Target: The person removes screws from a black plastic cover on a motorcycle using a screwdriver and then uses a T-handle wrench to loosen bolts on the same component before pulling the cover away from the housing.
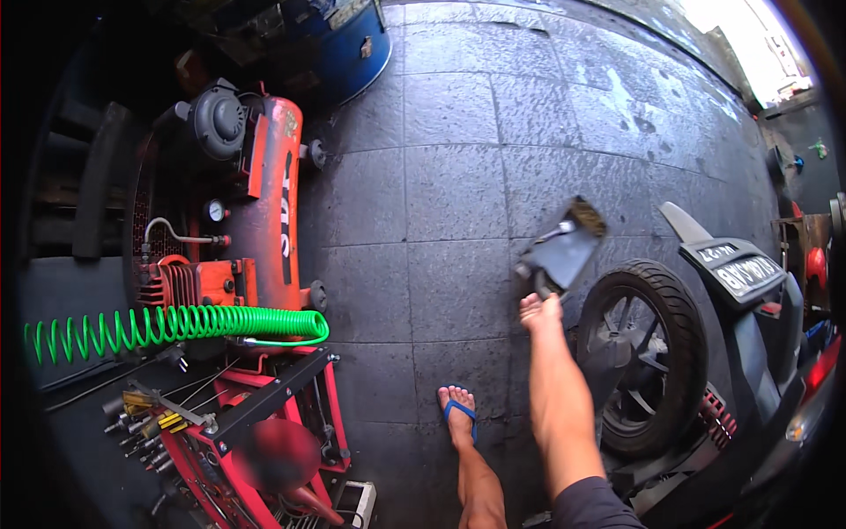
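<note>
Filling most of my view, a dark floor (458, 194) of large square tiles runs toward a bright opening at upper right. Along the left I see a red air compressor (284, 194) with a long tank. On the right stands the rear of a motorcycle (749, 339), its black-tyred wheel (686, 339) toward the middle. A red metal rack (335, 406) with tools sits at lower left; a blue drum (359, 53) is at the top. A green coiled hose (194, 324) stretches between compressor and rack. My right forearm (560, 406) reaches up from lower right. Ahead of it, over the floor near the wheel's upper left, is a dark grey piece (571, 256), motion-blurred, brownish at its far end. A foot (457, 414) in a blue flip-flop shows at lower centre. The right hand (543, 314) has its fingers (529, 304) wrapped on the piece's near end; the left fingers I cannot tell.
</note>
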{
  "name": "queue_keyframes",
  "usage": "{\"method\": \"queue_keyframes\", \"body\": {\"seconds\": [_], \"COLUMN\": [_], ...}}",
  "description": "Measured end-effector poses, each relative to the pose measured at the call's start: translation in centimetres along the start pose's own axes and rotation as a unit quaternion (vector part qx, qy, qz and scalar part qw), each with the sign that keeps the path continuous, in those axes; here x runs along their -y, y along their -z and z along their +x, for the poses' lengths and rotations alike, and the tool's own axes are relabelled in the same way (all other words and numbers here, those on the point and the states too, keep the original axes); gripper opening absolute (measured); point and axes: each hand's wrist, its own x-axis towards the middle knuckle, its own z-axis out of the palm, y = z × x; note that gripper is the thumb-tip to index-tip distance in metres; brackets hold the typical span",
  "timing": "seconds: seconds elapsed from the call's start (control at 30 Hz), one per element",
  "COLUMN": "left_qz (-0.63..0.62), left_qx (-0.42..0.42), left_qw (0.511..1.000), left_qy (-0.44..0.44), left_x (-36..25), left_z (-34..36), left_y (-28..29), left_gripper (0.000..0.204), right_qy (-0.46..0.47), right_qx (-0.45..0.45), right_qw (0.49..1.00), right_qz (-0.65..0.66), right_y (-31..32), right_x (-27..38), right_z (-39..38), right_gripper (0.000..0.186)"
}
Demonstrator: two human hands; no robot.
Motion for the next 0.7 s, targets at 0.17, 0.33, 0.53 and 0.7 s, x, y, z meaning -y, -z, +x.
{"method": "queue_keyframes", "body": {"seconds": [0.17, 0.33, 0.53, 0.7], "left_qz": [-0.273, -0.095, -0.257, -0.645], "left_qx": [0.028, -0.115, -0.055, -0.004], "left_qw": [0.959, 0.989, 0.957, 0.747], "left_qy": [0.078, 0.017, 0.122, 0.161], "left_x": [4.5, -0.5, -5.7, -8.3], "left_z": [-1.6, -3.6, -12.9, -18.6], "left_y": [0.0, 2.5, 11.5, 9.5], "left_gripper": [0.040, 0.030, 0.034, 0.043], "right_qy": [0.027, 0.106, -0.384, -0.135], "right_qx": [0.127, 0.319, 0.394, 0.539], "right_qw": [0.989, 0.620, 0.443, 0.495], "right_qz": [-0.072, -0.709, -0.708, -0.668], "right_y": [0.7, 10.2, 14.8, 28.2], "right_x": [-1.4, -10.6, -29.7, -40.3], "right_z": [-2.1, -10.6, -46.7, -56.3], "right_gripper": [0.053, 0.024, 0.069, 0.049]}}
